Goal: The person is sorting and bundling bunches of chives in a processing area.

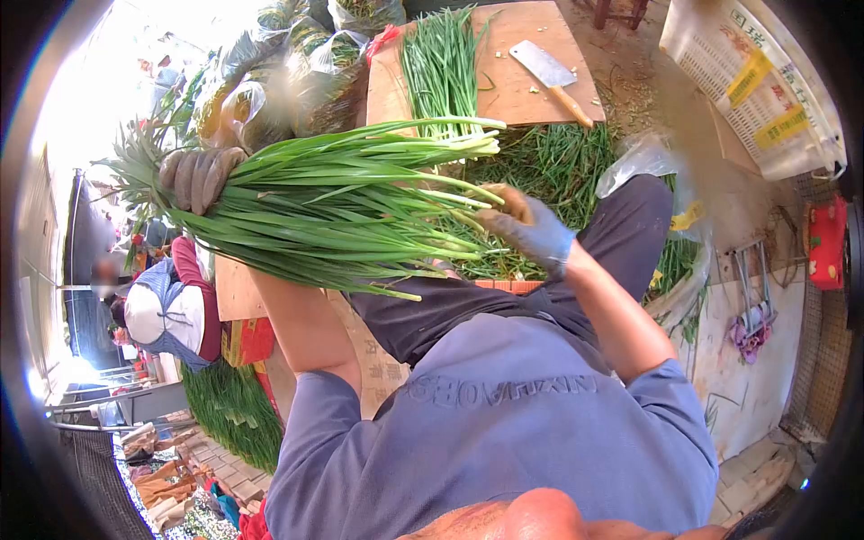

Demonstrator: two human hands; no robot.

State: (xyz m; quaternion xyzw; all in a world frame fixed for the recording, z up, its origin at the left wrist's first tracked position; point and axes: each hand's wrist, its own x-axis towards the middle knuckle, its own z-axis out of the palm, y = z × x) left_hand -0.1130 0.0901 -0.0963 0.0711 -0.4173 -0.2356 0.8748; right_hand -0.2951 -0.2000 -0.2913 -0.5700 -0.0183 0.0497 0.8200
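My left hand [200,178], in a dirty glove, is wrapped round a big bunch of long green leafy stalks [324,198]. The leaf tips hang out past it on the left, and the pale stem ends fan out to the right. At those stem ends is my right hand [524,225], in a blue glove with stained fingertips. Its thumb and fingers are closed at the end of a pale stalk. Behind the bunch, more stalks [441,67] lie on a wooden board [513,22], beside a cleaver [544,67] with a wooden handle.
Loose green leaves [562,162] lie below the board, between my legs. Filled plastic bags [315,72] stand behind on the left. A white plastic crate [756,90] is at the upper right. Another person [171,310] bends at the left, near a large green pile [229,409].
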